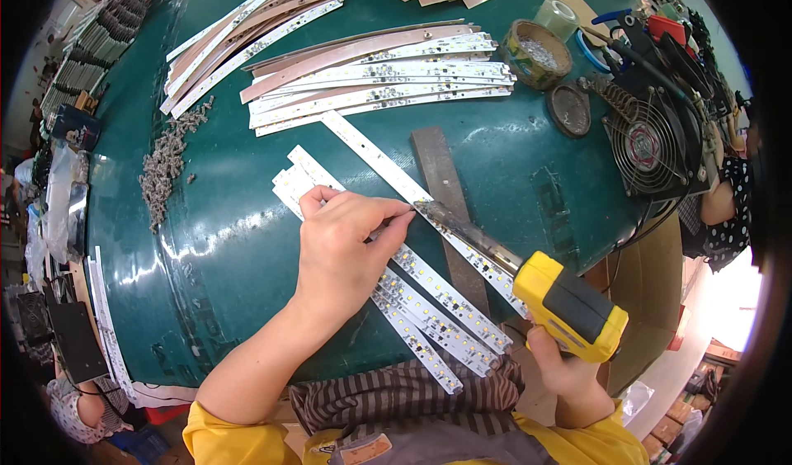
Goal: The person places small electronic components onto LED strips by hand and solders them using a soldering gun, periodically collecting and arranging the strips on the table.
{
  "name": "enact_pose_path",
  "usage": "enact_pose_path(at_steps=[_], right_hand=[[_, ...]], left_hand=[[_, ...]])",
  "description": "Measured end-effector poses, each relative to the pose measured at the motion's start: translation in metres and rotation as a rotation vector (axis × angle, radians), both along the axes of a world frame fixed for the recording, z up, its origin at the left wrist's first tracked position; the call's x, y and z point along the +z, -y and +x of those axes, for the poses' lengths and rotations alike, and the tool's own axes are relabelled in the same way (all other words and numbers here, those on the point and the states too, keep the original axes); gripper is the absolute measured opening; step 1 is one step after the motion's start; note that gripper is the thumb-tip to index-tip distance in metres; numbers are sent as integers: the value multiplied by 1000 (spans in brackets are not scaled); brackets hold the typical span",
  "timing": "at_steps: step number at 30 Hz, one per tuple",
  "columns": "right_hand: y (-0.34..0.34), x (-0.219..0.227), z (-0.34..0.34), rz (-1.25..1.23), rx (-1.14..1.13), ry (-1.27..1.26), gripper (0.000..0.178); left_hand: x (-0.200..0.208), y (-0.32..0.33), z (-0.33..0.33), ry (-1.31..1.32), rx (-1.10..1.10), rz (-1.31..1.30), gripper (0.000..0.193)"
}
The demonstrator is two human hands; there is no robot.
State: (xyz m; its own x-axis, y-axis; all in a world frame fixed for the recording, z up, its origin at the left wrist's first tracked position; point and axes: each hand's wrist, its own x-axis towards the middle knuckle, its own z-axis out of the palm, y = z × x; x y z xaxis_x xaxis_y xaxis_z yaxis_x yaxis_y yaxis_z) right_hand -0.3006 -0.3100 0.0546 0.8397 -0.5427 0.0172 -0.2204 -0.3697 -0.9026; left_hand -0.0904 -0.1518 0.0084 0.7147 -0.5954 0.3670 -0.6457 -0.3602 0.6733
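My right hand (565, 370) grips the handle of a yellow and black soldering gun (573, 304). Its long metal barrel slants up-left, and the dark tip meets a white LED strip (371, 153) lying diagonally across a dark flat bar (437, 155). Right beside that tip, the thumb and forefinger of my left hand (351, 234) are pinched together over the strip's edge. Whatever sits between those fingertips is too small to make out. Several more LED strips (445, 287) lie fanned out under my left hand, partly covered by it.
Piles of LED strips (379, 75) and brown strips lie at the back. Small grey parts (165, 164) are heaped at left. On the right stand a fan (643, 139), a round tin (536, 52), a small dish (569, 108) and a tape roll (557, 18). Other people's arms show at both sides.
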Motion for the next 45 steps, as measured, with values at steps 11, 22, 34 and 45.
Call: enact_pose_path(at_steps=[11,22,34,45], right_hand=[[4,-2,8,-170,74,119,21],[5,4,14,-308,138,133,20],[0,-3,-10,147,-47,-40,30],[0,-1,-3,80,34,-1,34]], left_hand=[[0,1,0,14,15,-3,10],[-1,0,-1,53,22,6,9],[-3,0,-1,26,51,-20,12],[-7,-2,0,-18,39,-50,9]])
